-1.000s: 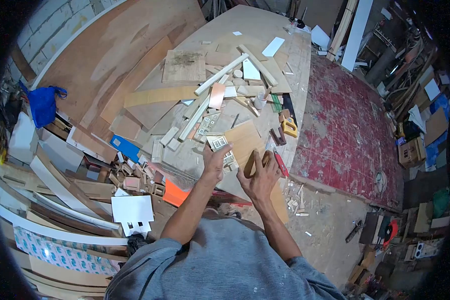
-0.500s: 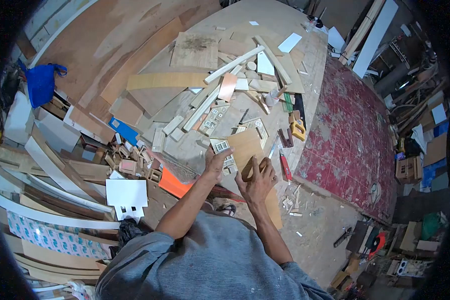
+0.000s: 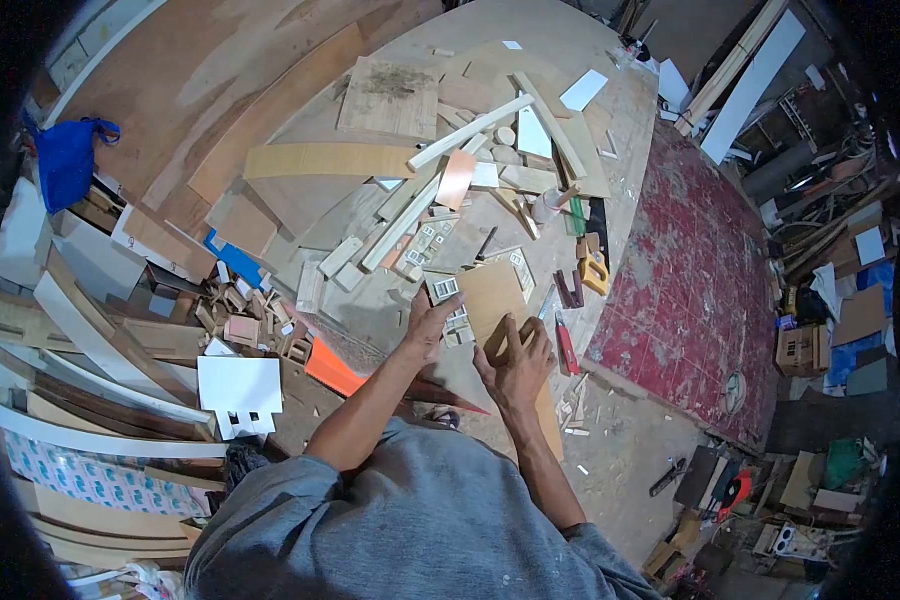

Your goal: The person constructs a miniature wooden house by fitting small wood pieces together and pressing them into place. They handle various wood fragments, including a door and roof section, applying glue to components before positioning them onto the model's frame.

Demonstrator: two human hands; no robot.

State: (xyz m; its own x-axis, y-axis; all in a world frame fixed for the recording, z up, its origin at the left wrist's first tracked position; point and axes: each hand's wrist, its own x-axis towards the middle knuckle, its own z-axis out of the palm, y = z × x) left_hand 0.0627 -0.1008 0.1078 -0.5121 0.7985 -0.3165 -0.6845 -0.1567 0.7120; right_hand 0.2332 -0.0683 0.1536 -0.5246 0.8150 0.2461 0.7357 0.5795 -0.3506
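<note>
My left hand [image 3: 430, 328] is closed around a small pale panel [image 3: 456, 322] with square window frames, thumb across its face. Just to the right, a thin light-brown wood sheet [image 3: 492, 292] reaches from the table out under my right forearm. On that sheet rests my right hand [image 3: 516, 368], its fingers bent and apart, fingertips touching the surface. Behind the sheet lies another pale panel with window openings [image 3: 517, 262]. A red-handled knife [image 3: 566, 345] is right of my right hand. Further back sits a windowed strip [image 3: 428, 243].
Wood strips [image 3: 470, 132] and offcuts crowd the table [image 3: 360, 322]. A yellow-handled saw [image 3: 595, 272] and a cup [image 3: 546, 207] stand at the right side. An orange piece [image 3: 338, 367] is by the near left edge. Curved boards [image 3: 100, 330] fill the left.
The view has shifted slightly. Both hands keep nearly the same place, with the panel still in my left hand and my right fingers on the wood sheet.
</note>
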